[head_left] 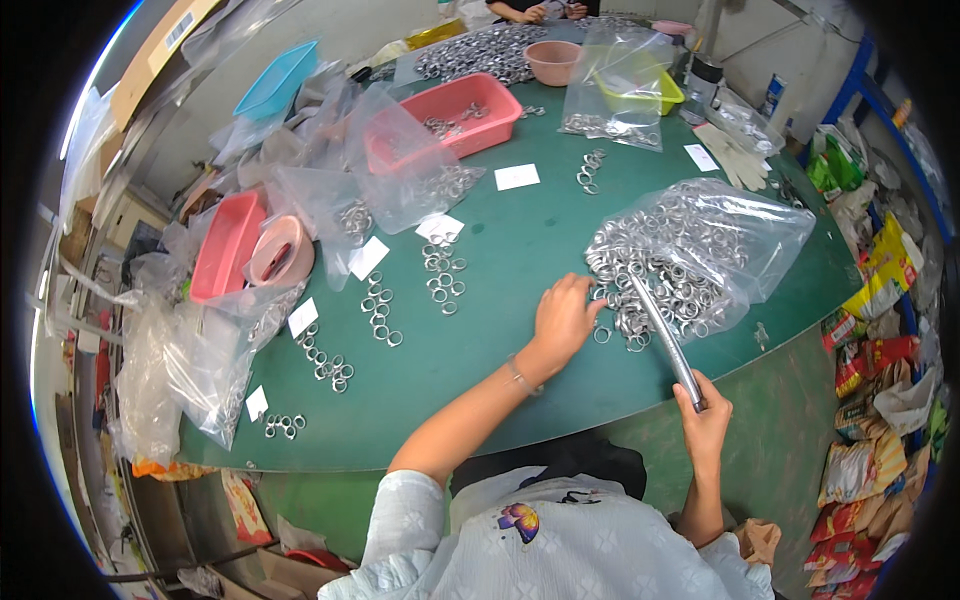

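Note:
A long, tapered silver metal rod, like a ring mandrel (660,325), is in my right hand (707,412), which is closed round its thick near end. Its thin far end lies over a heap of silver metal rings (640,245). My left hand (563,318) is at the heap's left edge, with thumb and fingers bent but apart beside a few rings. The heap spills from a clear plastic bag (780,240) lying on the green table (480,370). One loose ring (601,335) sits just right of my left hand.
White cards (369,258) lie along the table's left half beside small ring groups (380,310). Pink trays (490,105), bowls and clear bags crowd the far and left sides. A glove (733,155) lies at the back right. Another person's hands (545,12) are at the far end.

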A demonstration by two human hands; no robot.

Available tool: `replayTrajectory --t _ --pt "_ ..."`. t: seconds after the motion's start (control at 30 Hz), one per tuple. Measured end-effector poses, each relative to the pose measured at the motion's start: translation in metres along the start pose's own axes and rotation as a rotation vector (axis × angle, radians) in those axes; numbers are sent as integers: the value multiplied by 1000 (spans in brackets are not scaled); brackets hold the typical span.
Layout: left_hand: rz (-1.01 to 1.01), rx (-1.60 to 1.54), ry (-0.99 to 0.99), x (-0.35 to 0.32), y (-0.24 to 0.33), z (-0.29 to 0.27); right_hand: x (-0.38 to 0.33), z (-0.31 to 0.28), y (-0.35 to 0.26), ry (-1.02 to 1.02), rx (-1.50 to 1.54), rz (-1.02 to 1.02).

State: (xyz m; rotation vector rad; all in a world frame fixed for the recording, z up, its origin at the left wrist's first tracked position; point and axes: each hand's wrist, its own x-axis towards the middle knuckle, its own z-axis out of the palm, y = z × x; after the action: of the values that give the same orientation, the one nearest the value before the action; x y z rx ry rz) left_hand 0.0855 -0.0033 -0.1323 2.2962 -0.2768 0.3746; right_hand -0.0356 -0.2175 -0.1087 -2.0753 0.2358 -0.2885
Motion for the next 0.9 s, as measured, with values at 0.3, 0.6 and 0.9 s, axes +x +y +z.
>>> replayTrajectory --t 0.3,0.6,0.9 --pt "-302 -425 -80 9 -9 -8 -22 -7 12 -56 144 20" --pt "-450 -1239 -107 -78 25 -76 -49 -4 -17 -316 232 -119" --pt "-448 -1243 -295 -106 44 -95 -57 -9 -31 -339 112 -298"
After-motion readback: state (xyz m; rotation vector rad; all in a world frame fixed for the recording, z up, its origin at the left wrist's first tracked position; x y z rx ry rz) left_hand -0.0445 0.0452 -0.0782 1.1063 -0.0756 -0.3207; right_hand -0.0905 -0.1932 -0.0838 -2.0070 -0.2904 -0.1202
